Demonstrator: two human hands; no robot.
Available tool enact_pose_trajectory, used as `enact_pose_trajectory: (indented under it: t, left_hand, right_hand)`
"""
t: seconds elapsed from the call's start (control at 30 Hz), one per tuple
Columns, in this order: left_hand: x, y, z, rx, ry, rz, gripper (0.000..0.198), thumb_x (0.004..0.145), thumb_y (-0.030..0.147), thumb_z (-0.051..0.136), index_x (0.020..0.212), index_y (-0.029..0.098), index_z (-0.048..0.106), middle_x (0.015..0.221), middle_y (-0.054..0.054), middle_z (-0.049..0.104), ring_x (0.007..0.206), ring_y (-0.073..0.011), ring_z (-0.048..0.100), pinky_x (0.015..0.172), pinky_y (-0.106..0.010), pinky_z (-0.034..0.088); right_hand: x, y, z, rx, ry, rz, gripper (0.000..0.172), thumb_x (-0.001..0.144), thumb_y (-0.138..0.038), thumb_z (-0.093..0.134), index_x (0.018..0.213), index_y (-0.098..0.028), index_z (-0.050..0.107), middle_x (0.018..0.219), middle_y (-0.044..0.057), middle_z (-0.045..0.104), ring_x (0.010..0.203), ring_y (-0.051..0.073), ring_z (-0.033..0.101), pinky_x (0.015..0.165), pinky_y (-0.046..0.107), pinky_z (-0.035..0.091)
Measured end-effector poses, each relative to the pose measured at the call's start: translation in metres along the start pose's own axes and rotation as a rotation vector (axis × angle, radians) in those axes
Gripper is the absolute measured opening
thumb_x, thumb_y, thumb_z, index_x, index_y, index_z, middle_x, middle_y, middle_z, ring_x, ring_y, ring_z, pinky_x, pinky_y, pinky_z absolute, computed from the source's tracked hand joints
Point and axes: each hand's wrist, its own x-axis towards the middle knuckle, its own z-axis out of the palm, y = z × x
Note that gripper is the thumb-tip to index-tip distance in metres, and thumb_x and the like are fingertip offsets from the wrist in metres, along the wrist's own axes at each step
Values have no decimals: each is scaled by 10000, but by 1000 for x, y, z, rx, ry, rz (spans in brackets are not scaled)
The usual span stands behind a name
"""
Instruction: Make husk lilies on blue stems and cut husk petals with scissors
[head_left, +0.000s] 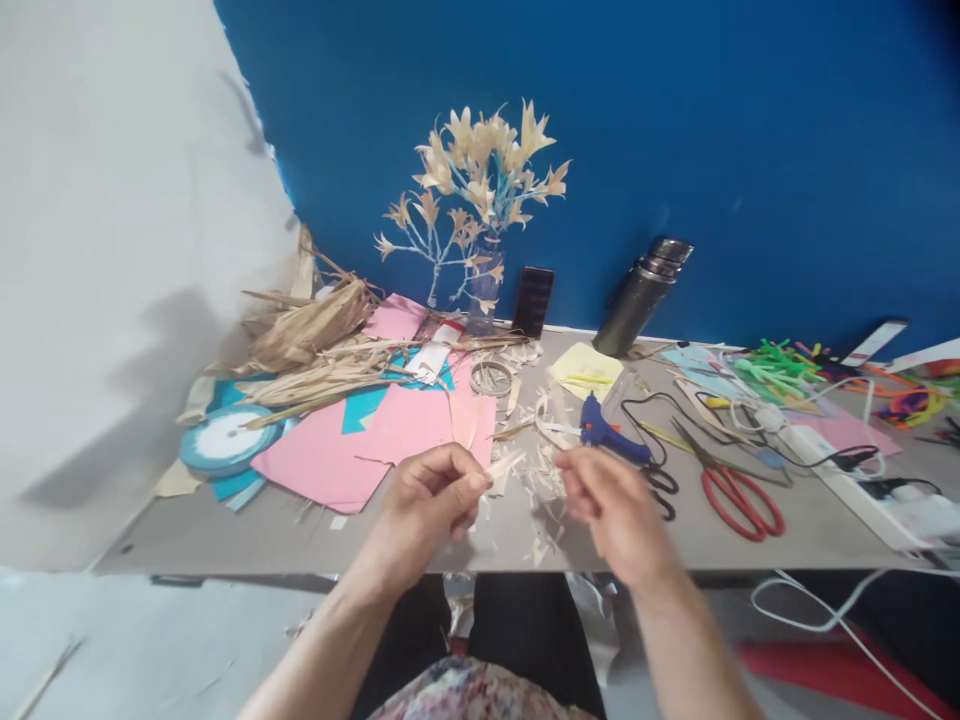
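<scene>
Between the thumb and forefinger of my left hand [442, 495] is a small pale piece of corn husk [508, 464], its tip pointing right. My right hand [607, 505] is a little apart from it, fingers curled together and slightly blurred; what they hold, if anything, is hidden. Pale husk scraps [544, 490] lie scattered on the table between and beyond both hands. Just past my right hand rests a blue glue gun [609, 432], its nozzle to the left. Pink paper sheets [322, 455] spread out left of my left hand.
Dried husks [307, 335] pile up at the left behind a blue ribbon roll [225, 440]. Husk flowers [480, 165], a phone [534, 300] and a flask [641, 300] stand along the wall. Red-handled scissors [742, 500], cables and a power strip [847, 485] are at the right.
</scene>
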Motion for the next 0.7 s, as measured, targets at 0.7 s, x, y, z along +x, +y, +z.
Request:
enact_pose_trajectory:
  t: [0.7]
  left_hand:
    - [-11,-2,-7,309,68,143,213,827,276,692,651,171,637,577,22,557,541,-86,474,535,-206,344]
  right_hand:
    - [-13,-13,-6,357,-80,-5,501,850,-429,724,502,-180,463,462,-81,234,414,77,205,404,197,242]
